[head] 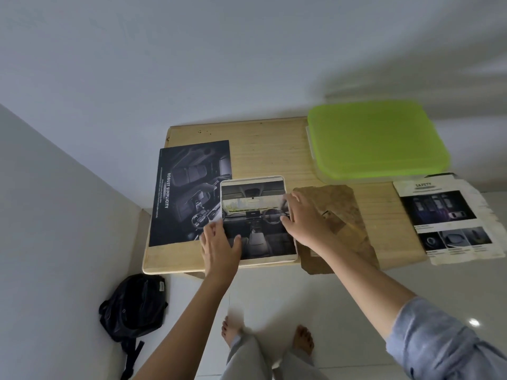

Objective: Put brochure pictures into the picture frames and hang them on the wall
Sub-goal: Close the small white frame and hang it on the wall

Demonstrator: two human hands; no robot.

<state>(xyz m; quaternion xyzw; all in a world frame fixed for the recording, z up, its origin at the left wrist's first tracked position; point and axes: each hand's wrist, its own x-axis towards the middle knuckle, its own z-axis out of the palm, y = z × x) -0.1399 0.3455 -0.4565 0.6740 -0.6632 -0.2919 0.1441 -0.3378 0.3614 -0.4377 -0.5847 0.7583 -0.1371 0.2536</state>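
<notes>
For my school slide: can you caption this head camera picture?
A person's left hand and right hand rest on a car-interior picture in a white frame on a wooden table.

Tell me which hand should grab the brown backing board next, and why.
Likely right. The right hand rests at the right edge of the frame, next to the brown backing board; the left hand presses the left side of the picture, farther away.

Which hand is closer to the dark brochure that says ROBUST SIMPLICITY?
Left. The left hand rests on the picture frame's left edge, right beside the dark brochure. The right hand is on the frame's right edge, across the frame from it.
</notes>
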